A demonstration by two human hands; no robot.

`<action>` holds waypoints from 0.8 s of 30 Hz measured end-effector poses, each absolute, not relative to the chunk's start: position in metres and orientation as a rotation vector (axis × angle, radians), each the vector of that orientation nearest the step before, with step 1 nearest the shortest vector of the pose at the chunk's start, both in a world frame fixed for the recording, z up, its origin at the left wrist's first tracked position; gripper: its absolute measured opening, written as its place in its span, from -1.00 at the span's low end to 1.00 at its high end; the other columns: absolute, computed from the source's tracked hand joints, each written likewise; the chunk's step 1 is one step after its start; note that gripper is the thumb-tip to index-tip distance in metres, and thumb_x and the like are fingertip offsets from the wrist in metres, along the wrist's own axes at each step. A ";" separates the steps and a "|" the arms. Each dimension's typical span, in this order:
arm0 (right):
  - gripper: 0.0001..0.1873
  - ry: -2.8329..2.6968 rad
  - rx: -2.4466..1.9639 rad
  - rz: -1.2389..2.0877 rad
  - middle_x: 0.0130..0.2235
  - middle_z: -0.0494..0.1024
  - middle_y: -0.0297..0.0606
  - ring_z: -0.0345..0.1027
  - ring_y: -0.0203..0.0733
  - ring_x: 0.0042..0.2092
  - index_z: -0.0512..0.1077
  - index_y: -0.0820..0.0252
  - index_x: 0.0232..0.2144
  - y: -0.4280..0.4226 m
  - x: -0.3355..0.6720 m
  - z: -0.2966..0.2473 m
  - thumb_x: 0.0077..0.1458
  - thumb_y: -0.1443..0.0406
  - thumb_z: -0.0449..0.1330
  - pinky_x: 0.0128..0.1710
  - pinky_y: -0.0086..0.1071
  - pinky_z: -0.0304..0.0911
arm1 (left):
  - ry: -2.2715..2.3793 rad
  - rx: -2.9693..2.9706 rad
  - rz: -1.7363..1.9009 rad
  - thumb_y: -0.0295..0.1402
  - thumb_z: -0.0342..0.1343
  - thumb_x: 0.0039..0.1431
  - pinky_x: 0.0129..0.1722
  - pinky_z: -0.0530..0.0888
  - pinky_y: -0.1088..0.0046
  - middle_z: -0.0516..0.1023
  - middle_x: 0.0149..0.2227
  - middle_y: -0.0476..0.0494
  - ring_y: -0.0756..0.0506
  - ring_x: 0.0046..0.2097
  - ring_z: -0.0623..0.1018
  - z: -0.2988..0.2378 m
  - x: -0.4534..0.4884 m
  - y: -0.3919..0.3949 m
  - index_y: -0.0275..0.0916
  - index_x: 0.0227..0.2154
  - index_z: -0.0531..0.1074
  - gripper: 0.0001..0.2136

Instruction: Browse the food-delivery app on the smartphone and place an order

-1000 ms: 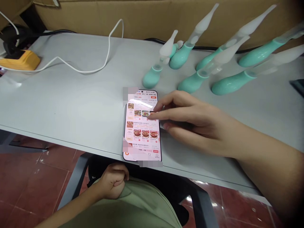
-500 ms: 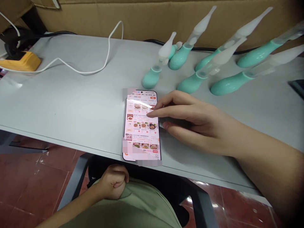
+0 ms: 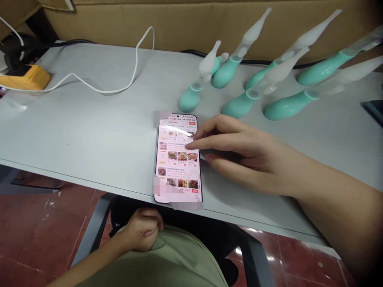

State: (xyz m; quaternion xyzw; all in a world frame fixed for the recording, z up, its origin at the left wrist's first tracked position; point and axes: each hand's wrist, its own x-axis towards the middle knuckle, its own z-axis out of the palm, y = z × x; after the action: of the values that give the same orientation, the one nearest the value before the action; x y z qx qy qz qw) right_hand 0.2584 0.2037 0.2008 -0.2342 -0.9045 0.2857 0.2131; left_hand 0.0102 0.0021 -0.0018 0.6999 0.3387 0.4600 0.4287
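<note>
A smartphone lies face up at the front edge of the desk, its lit screen filled with rows of food pictures; parts of it are covered by blurred blocks. Over its right side reaches my right hand, fingers apart and holding nothing, with one fingertip on or just above the screen. My left hand rests in my lap against the green shirt, curled into a fist; whether anything is inside it is hidden. Behind the phone stand several turquoise bulb aspirators with whitish tips, the nearest aspirator just past its top edge.
On the grey desk a white cable winds from a yellow power strip at the left. Cardboard walls the back. A dark flat object lies at the right edge. Chair armrests flank my lap.
The list on the phone screen has scrolled upward, showing different food pictures. My right fingertip has shifted very slightly; my left hand stays put.
</note>
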 end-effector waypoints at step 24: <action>-0.57 -2.515 -0.661 0.788 0.00 0.54 -0.17 0.51 -0.03 -0.02 0.60 -0.15 0.08 0.203 0.259 0.204 0.30 0.40 0.14 -0.11 -0.03 0.56 | 0.940 1.794 1.142 -0.72 -0.04 -0.04 -0.48 0.19 0.51 0.35 -0.42 -0.02 0.04 -0.44 0.34 0.004 0.010 0.003 -0.15 -0.50 -0.06 -0.64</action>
State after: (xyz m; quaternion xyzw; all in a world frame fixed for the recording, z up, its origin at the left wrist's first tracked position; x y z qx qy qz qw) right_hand 0.2588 0.2027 0.2037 -0.2379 -0.9048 0.2836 0.2104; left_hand 0.0096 0.0032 0.0035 0.7081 0.3711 0.4507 0.3972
